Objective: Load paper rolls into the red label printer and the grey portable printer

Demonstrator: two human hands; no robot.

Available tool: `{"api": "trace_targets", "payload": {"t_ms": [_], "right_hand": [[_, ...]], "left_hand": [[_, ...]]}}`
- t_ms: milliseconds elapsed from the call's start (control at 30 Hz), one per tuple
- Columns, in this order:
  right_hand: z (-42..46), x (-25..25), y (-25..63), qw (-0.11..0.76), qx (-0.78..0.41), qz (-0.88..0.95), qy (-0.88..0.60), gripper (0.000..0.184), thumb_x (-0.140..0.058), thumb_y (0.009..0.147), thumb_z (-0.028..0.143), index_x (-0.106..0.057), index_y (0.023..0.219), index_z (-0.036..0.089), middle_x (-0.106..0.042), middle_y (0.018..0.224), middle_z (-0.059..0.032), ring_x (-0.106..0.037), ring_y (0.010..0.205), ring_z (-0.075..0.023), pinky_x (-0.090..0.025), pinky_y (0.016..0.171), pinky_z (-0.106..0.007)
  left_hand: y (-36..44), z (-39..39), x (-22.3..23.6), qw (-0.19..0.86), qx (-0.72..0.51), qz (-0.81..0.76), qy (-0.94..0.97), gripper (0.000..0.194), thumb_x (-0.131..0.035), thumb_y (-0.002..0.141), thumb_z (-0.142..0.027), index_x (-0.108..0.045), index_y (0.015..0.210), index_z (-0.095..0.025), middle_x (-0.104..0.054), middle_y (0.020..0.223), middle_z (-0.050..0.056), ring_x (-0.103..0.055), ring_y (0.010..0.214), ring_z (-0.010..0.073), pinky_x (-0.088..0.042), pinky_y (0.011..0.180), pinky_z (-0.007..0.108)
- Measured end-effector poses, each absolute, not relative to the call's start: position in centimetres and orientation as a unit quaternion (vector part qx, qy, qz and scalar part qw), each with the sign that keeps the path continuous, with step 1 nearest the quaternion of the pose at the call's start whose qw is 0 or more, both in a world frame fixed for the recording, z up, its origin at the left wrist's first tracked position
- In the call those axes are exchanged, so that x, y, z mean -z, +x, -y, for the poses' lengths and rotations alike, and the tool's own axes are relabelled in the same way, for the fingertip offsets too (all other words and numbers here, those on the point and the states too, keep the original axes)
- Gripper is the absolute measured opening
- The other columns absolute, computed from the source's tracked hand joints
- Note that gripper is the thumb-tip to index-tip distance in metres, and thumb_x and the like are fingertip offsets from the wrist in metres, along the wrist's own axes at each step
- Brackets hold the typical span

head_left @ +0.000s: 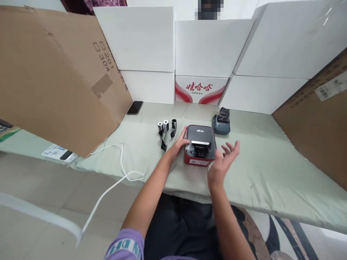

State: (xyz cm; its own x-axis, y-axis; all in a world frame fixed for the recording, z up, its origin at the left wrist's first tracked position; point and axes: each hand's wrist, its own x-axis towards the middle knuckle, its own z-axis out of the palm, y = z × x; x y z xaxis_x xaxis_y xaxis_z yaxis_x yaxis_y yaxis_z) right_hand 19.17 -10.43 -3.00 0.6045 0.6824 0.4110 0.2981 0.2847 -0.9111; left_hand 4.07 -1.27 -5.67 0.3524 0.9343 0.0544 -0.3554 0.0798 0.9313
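A red and black label printer [200,144] sits on the pale green cloth [260,169] in front of me. My left hand [180,142] rests against the printer's left side, fingers laid along it. My right hand [225,159] hovers just to the right of the printer, palm up, fingers spread and holding nothing. Three small label rolls [166,125] stand in a row to the left of the printer, with dark strips [163,141] lying below them.
A second, grey printer [221,122] stands behind on the right. A black phone [135,107] lies near white boxes [208,47] at the back. Cardboard sheets [54,76] lean at left and right. A white cable [119,177] trails off the cloth's left edge.
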Motion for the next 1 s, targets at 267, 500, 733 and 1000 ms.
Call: {"api": "trace_targets", "payload": {"t_ms": [267, 500, 733, 1000], "right_hand": [[-0.2, 4.6, 24.5, 0.693, -0.475, 0.316, -0.44, 0.061, -0.062, 0.079, 0.057, -0.054, 0.132, 0.029, -0.068, 0.11, -0.0024, -0.067, 0.102, -0.0187, -0.048, 0.098, -0.039], [0.5, 6.5, 23.1, 0.711, -0.504, 0.31, -0.38, 0.06, -0.061, 0.083, 0.058, -0.054, 0.135, 0.029, -0.07, 0.114, -0.0012, -0.067, 0.107, -0.0187, -0.049, 0.103, -0.04], [0.1, 7.0, 23.2, 0.722, -0.507, 0.3, -0.363, 0.061, -0.064, 0.081, 0.057, -0.056, 0.132, 0.024, -0.072, 0.111, -0.0017, -0.069, 0.103, -0.0199, -0.051, 0.1, -0.042], [0.1, 7.2, 23.3, 0.706, -0.509, 0.335, -0.361, 0.063, -0.063, 0.081, 0.059, -0.056, 0.132, 0.023, -0.073, 0.113, -0.0022, -0.069, 0.102, -0.0202, -0.051, 0.098, -0.04]], "left_hand": [[2.9, 2.1, 4.8, 0.71, -0.422, -0.292, 0.481, 0.106, -0.058, 0.063, -0.02, -0.022, 0.161, -0.038, -0.012, 0.171, -0.01, -0.01, 0.16, 0.0224, -0.014, 0.128, 0.038], [3.4, 2.1, 4.7, 0.687, -0.446, -0.313, 0.481, 0.108, -0.059, 0.059, -0.018, -0.026, 0.16, -0.035, -0.014, 0.171, -0.007, -0.02, 0.158, 0.0287, -0.029, 0.122, 0.039], [3.3, 2.0, 5.2, 0.687, -0.451, -0.283, 0.494, 0.1, -0.061, 0.062, -0.019, -0.035, 0.156, -0.039, -0.029, 0.167, -0.008, -0.035, 0.151, 0.0278, -0.035, 0.12, 0.041], [3.3, 1.9, 5.4, 0.665, -0.463, -0.274, 0.518, 0.09, -0.063, 0.068, -0.024, -0.041, 0.155, -0.035, -0.04, 0.163, -0.004, -0.036, 0.151, 0.0295, -0.032, 0.122, 0.041]]}}
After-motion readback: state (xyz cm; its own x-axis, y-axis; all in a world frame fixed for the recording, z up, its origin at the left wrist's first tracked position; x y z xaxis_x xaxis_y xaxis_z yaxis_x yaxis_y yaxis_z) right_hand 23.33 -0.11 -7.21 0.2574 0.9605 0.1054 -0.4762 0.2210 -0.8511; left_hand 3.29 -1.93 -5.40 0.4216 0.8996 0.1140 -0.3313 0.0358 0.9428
